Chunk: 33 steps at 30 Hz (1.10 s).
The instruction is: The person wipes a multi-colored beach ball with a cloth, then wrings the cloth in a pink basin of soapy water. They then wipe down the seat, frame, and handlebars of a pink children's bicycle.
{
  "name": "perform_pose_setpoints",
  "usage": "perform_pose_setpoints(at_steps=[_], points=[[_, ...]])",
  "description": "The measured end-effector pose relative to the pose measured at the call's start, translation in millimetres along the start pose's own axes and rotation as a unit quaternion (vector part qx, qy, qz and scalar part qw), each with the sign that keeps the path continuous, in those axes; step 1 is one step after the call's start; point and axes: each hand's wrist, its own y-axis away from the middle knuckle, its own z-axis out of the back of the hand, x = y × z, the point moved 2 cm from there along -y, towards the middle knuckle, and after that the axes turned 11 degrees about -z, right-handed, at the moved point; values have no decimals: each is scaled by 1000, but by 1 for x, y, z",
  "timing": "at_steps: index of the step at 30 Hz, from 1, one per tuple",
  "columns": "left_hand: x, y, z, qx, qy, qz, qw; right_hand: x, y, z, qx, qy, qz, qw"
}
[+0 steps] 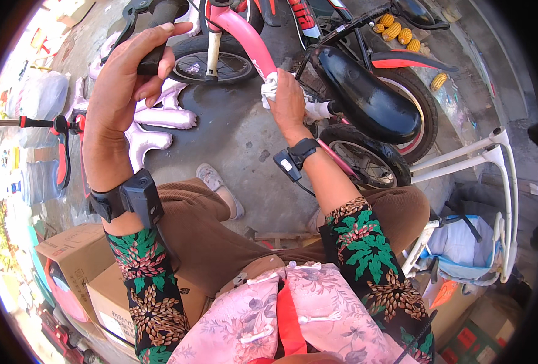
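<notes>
Before me stands a small balance bike with a pink frame tube (246,34) and a glossy black saddle (369,95). My left hand (118,75) is curled around its black handlebar grip (150,61), with the index finger stretched out. In my right hand (288,102) a white cloth (270,88) is bunched up and pressed against the curved tube. Part of the cloth is hidden under my fingers. The front wheel (246,54) lies beyond my hands, and the rear wheel (399,161) is beside my right forearm.
Another bicycle (307,27) with red and white parts stands behind. Several corn cobs (392,32) lie at upper right. Pinkish foil balloons (166,117) spread over the floor at left. A white tubular metal frame (460,157) is at right; cardboard boxes (75,255) sit at lower left.
</notes>
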Motion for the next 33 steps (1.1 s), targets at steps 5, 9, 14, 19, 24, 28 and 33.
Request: perform_pose_setpoints(at_steps=[5,9,14,19,24,28,33], points=[[3,3,-3,-4,0,-8,1000,-37,65,0,-53,231,113,965],[4,5,-11,10,0,-27,1000,-27,85,30,78,190,58,977],[-3,0,-10,11,47,-6,999,-21,81,48,111,59,75,989],[1,-6,-6,-5,31,8,999,-46,94,22,121,155,140,971],[9,-6,-4,1,53,-6,999,-52,176,38,285,52,4,957],[5,-5,-8,0,64,9,998,-26,142,47,101,-46,95,989],[-5,-6,-16,-32,53,53,997,-28,65,18,64,139,98,983]])
